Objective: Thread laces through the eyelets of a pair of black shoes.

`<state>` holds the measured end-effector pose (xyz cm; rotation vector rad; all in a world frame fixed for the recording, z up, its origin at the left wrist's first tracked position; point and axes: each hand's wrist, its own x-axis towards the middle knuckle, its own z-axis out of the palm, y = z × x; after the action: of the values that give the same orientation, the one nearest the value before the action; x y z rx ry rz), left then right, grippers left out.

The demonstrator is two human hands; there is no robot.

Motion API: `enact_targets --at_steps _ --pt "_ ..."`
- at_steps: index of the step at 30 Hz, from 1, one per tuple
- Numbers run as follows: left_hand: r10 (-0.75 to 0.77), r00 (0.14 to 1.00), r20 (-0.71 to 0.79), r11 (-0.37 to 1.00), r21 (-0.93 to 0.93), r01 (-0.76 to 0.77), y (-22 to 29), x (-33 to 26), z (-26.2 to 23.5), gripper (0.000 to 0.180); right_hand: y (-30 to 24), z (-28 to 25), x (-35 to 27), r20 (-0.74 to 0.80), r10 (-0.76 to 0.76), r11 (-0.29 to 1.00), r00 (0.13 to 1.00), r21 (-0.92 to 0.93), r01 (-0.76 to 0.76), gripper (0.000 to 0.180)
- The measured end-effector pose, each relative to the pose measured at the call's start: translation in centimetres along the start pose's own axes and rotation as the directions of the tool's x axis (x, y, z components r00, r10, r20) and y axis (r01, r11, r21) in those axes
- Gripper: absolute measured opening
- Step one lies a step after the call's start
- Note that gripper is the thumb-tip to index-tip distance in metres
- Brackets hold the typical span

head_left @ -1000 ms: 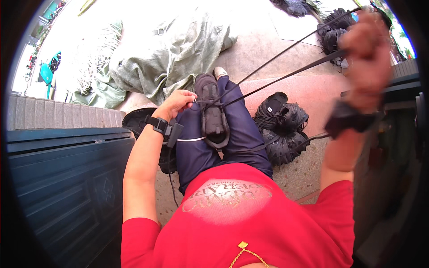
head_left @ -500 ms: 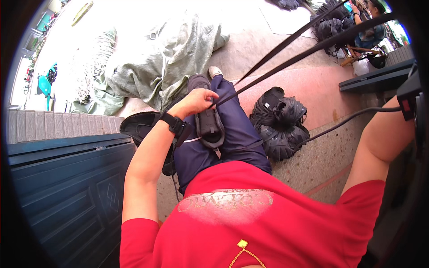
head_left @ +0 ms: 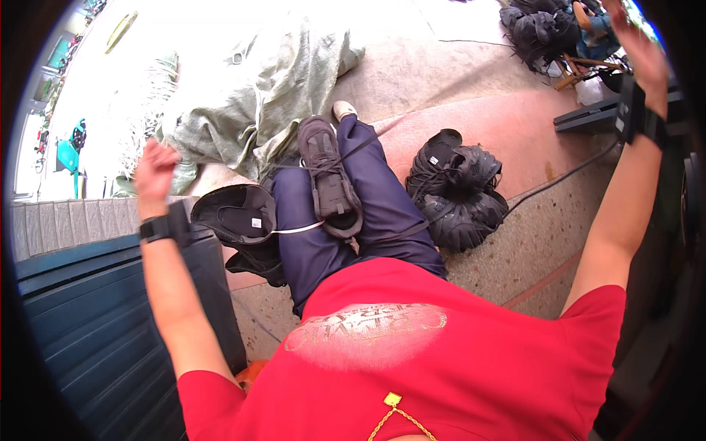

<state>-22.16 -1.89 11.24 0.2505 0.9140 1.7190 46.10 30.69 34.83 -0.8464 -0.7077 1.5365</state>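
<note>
Your dark shoe [head_left: 329, 176] lies on your lap, long axis running near to far, toe toward you. Both hands are flung wide and empty: left hand [head_left: 153, 170] far left, right hand [head_left: 638, 55] far right. A pile of dark shoes [head_left: 456, 189] sits right of your leg; a green sack [head_left: 272, 81] lies beyond.

My right hand [head_left: 641, 55] blurs at the picture's upper rim with its fingertips cut off, so I cannot tell what it grips, and the thin lace [head_left: 353, 151] from the shoe [head_left: 329, 176] fades out of sight.
</note>
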Motion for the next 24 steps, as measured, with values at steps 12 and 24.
enact_targets --at_steps 12,24 --pt "-0.009 0.884 -0.468 0.899 0.384 0.213 -0.6 -4.1 -5.5 0.014 35.6 -4.2 -9.0 0.154 0.395 0.399 0.906 -0.917 -0.018 0.018" --pt "-0.4 0.903 -0.158 0.536 0.758 0.371 -20.9 -4.9 3.6 0.023 49.6 1.9 -17.8 0.624 0.264 -0.022 0.735 -0.758 0.652 0.013"
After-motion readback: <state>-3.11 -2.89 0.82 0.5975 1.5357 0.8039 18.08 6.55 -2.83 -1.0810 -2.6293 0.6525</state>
